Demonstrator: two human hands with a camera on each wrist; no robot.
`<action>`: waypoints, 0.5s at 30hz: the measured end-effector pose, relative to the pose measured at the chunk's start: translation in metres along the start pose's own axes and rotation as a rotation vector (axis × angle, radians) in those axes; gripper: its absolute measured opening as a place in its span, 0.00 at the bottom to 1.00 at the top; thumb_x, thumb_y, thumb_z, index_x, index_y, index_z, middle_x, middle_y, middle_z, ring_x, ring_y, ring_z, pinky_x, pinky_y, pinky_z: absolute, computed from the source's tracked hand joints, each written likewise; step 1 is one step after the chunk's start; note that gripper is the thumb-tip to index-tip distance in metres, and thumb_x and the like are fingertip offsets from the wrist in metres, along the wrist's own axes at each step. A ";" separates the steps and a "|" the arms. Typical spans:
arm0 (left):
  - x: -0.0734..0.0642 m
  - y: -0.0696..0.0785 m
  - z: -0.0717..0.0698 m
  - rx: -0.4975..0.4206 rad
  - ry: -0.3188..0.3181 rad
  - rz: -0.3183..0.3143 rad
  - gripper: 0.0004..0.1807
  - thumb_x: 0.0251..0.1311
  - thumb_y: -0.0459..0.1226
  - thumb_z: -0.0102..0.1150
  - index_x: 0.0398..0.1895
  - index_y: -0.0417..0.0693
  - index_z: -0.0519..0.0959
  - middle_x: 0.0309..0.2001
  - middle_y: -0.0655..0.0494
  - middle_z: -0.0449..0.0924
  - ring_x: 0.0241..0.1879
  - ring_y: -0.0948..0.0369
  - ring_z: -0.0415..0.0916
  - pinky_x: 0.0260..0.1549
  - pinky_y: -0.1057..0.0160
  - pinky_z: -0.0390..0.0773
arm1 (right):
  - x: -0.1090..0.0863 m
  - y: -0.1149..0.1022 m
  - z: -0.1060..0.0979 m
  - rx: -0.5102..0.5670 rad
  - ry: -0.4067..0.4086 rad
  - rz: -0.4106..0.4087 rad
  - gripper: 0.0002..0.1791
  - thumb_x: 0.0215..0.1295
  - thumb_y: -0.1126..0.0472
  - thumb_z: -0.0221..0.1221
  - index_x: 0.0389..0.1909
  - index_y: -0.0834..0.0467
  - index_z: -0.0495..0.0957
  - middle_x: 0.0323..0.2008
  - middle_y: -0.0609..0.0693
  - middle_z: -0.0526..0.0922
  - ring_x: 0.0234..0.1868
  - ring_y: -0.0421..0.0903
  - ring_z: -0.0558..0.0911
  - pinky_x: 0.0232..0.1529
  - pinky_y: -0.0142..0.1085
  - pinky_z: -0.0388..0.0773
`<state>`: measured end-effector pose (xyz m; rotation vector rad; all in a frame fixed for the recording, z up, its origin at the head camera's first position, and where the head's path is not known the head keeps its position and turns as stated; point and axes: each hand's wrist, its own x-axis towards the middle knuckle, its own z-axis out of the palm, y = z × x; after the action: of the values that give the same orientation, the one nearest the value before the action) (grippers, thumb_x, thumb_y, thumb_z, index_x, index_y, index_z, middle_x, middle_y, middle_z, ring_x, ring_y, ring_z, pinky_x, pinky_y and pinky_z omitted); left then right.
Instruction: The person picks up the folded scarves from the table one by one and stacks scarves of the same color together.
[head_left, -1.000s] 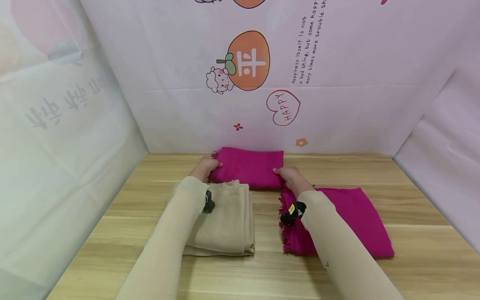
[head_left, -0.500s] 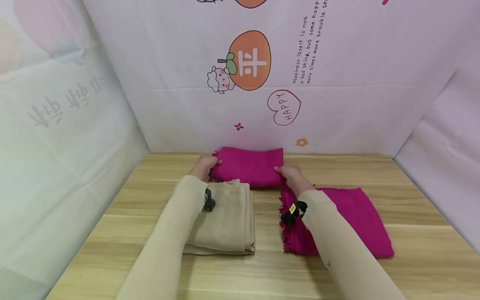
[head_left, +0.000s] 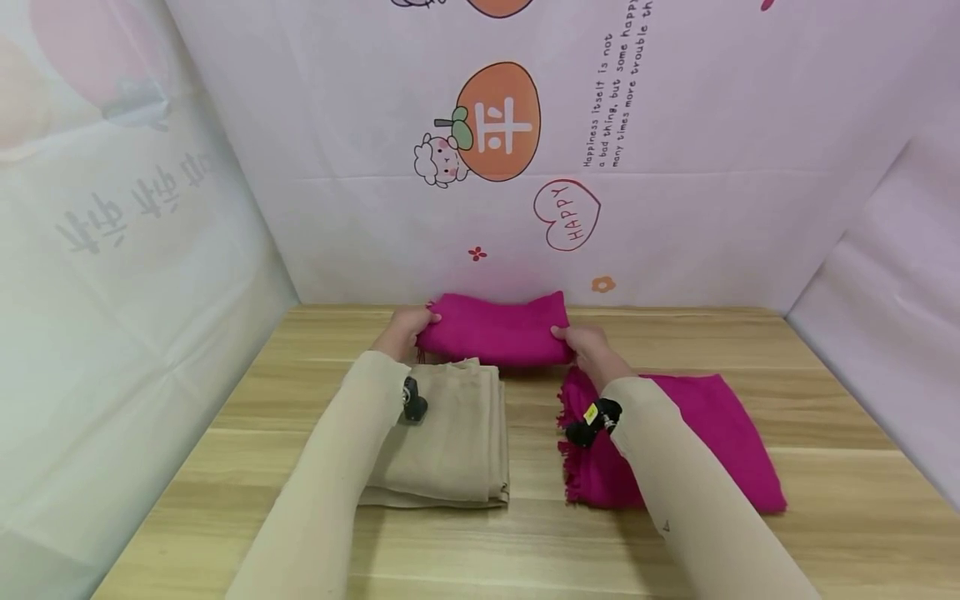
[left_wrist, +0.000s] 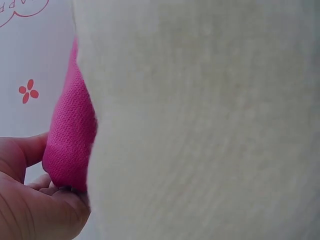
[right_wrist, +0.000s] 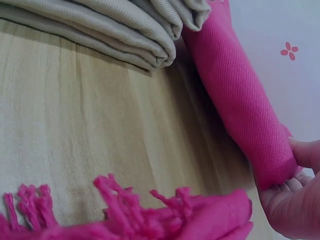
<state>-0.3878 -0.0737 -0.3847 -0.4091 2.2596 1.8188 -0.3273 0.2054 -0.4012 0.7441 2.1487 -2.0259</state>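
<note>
At the back of the table, both hands hold a folded magenta scarf (head_left: 493, 333) by its two ends. My left hand (head_left: 403, 330) grips the left end, where fringe hangs down, thumb on top. The right hand (head_left: 592, 350) pinches the opposite end between thumb and fingers; the right wrist view shows the scarf (right_wrist: 240, 95) as a thick folded roll with shadow beneath it. Its middle sags slightly between the hands. In the left wrist view, beige cloth covers most of the picture, leaving only part of the scarf (left_wrist: 72, 130) and the hand (left_wrist: 40, 205) visible.
A folded beige cloth (head_left: 450, 442) lies front left, partly under the left forearm. Another folded magenta scarf (head_left: 723, 442), fringed on its left side, lies beneath the right forearm. A printed white sheet (head_left: 375, 242) stands behind the wooden table (head_left: 465, 558).
The held scarf's front edge has risen and its top edge now dips in the middle. My left hand has shifted slightly left and up, the right hand slightly right.
</note>
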 end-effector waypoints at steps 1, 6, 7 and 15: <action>-0.003 0.001 -0.001 -0.009 -0.005 0.002 0.22 0.62 0.29 0.59 0.58 0.28 0.71 0.57 0.41 0.73 0.51 0.53 0.74 0.53 0.60 0.75 | -0.001 -0.001 0.000 -0.001 0.000 0.001 0.28 0.68 0.62 0.59 0.65 0.69 0.64 0.59 0.60 0.71 0.50 0.49 0.74 0.52 0.37 0.74; -0.010 0.004 -0.003 -0.009 0.004 0.003 0.24 0.63 0.31 0.59 0.60 0.29 0.69 0.58 0.41 0.72 0.52 0.52 0.73 0.54 0.59 0.74 | -0.004 -0.005 -0.002 -0.040 0.003 -0.005 0.28 0.69 0.59 0.59 0.64 0.69 0.66 0.56 0.58 0.72 0.46 0.47 0.75 0.46 0.34 0.74; -0.010 0.005 -0.003 -0.004 0.011 0.007 0.24 0.63 0.31 0.59 0.60 0.29 0.70 0.58 0.42 0.72 0.51 0.52 0.73 0.54 0.59 0.74 | -0.004 -0.006 -0.003 -0.044 -0.001 -0.008 0.28 0.69 0.59 0.59 0.64 0.68 0.66 0.56 0.58 0.72 0.47 0.47 0.74 0.46 0.34 0.74; -0.016 0.010 -0.003 0.007 0.037 0.035 0.23 0.63 0.31 0.58 0.60 0.30 0.69 0.58 0.43 0.72 0.50 0.53 0.72 0.54 0.59 0.74 | -0.009 -0.011 -0.005 -0.050 -0.015 -0.046 0.23 0.70 0.60 0.57 0.61 0.66 0.70 0.49 0.55 0.74 0.41 0.44 0.73 0.38 0.31 0.72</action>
<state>-0.3760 -0.0732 -0.3693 -0.4079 2.3107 1.8340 -0.3225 0.2072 -0.3871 0.6769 2.2197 -1.9849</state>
